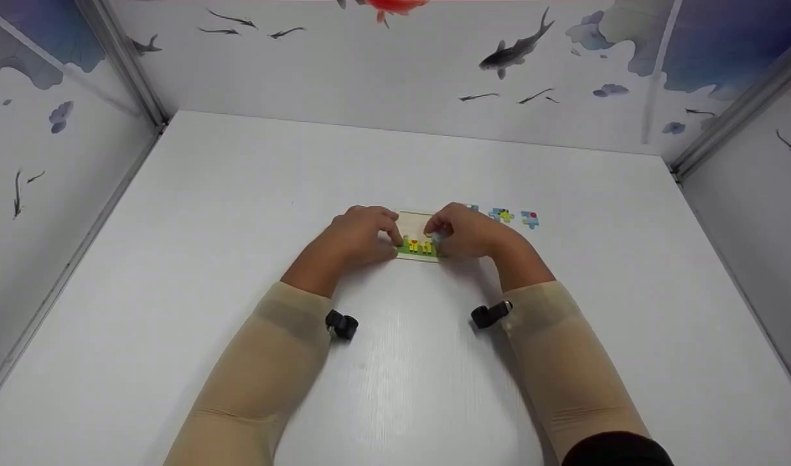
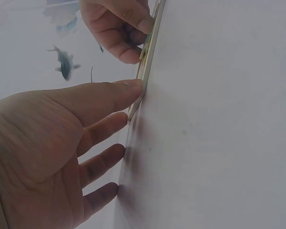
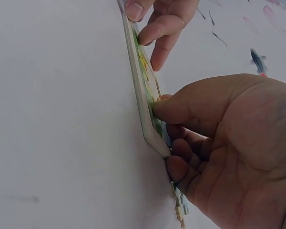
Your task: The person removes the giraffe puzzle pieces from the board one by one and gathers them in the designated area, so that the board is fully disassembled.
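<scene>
A small wooden jigsaw puzzle board [image 1: 412,223] lies on the white table, with a row of green and yellow pieces [image 1: 419,246] along its near side. My left hand [image 1: 363,236] rests at the board's left side, thumb and index fingertips touching its edge and surface. In the left wrist view, the other fingers of the left hand [image 2: 43,143] are spread and nearly straight, tips at the table. Over the board's right side, my right hand [image 1: 470,233] pinches a puzzle piece [image 1: 437,237] between thumb and fingers, which mostly hide it.
Beyond the right hand lie loose puzzle pieces, among them a blue and yellow one [image 1: 501,215] and a blue one with a red spot [image 1: 530,219]. Upright panels with painted fish [image 1: 515,53] border the table [image 1: 395,362] at the back and sides.
</scene>
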A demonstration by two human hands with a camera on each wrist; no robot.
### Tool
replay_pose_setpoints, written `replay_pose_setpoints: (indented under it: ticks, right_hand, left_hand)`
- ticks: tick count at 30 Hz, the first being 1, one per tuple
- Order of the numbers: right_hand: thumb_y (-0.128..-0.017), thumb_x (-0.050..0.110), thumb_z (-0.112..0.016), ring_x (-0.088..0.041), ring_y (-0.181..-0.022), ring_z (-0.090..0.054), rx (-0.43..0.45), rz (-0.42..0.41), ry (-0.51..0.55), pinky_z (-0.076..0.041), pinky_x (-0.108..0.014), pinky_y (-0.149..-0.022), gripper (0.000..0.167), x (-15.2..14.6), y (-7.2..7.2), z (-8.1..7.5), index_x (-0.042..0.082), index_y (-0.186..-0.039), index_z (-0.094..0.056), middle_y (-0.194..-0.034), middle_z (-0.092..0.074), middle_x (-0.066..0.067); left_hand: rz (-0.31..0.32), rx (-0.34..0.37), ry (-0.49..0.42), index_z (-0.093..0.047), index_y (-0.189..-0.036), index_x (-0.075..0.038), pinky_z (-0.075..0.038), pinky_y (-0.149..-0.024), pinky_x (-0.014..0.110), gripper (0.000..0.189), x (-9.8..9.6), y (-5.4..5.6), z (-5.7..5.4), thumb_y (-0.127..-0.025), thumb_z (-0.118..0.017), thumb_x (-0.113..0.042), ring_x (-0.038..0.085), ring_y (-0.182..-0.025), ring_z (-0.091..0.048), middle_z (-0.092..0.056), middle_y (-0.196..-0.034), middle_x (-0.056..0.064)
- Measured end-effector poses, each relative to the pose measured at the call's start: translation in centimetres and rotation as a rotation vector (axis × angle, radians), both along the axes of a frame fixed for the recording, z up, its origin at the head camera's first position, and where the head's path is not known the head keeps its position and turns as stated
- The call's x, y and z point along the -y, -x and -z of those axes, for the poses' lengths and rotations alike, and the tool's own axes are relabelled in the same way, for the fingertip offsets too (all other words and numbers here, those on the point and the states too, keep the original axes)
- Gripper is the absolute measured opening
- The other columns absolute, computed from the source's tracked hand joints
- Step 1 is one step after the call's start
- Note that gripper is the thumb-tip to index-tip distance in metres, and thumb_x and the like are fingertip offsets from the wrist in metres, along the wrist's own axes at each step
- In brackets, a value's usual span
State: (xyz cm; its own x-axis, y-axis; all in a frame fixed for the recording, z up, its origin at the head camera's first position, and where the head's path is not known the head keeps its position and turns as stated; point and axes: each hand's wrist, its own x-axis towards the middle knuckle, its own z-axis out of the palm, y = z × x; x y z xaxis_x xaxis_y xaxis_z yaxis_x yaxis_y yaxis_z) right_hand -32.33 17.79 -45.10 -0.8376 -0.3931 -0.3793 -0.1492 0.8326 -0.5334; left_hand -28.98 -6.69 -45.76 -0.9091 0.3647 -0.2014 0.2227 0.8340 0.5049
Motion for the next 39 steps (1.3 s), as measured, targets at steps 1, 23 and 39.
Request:
replay_pose_setpoints:
  ticks: [1, 23, 39]
  right_hand:
    - [-0.095, 0.006, -0.069, -0.026, -0.112, -0.056, 0.002, 0.004, -0.003, -0.049, -0.044, -0.103, 0.033, 0.0, 0.0, 0.0, 0.019, -0.126, -0.073, -0.124, -0.064, -0.005]
    - [-0.098, 0.012, -0.073, -0.026, -0.113, -0.059, -0.05, 0.148, 0.075, -0.053, -0.043, -0.102, 0.026, -0.7, -0.4, -0.8, 0.024, -0.121, -0.078, -0.122, -0.07, -0.003]
    - [-0.103, 0.017, -0.07, -0.025, -0.115, -0.067, -0.023, 0.338, 0.25, -0.058, -0.043, -0.104, 0.029, -7.7, -0.7, -3.6, 0.017, -0.132, -0.072, -0.126, -0.067, -0.006]
  left_hand:
    - [-0.001, 0.001, -0.001, -0.083, -0.108, -0.035, -0.031, -0.129, 0.059, 0.015, 0.0, 0.0, 0.0, -0.096, -0.078, -0.029, 0.03, -0.158, -0.039, -0.054, -0.162, -0.013]
    - [0.013, -0.002, -0.014, -0.083, -0.11, -0.034, -0.029, -0.13, 0.06, 0.017, 0.0, 0.1, -0.2, -0.096, -0.076, -0.028, 0.031, -0.159, -0.038, -0.054, -0.162, -0.013]
    - [0.007, -0.004, -0.008, -0.083, -0.111, -0.034, -0.029, -0.131, 0.058, 0.017, 0.0, 0.0, 0.1, -0.096, -0.076, -0.028, 0.03, -0.161, -0.036, -0.053, -0.162, -0.012]
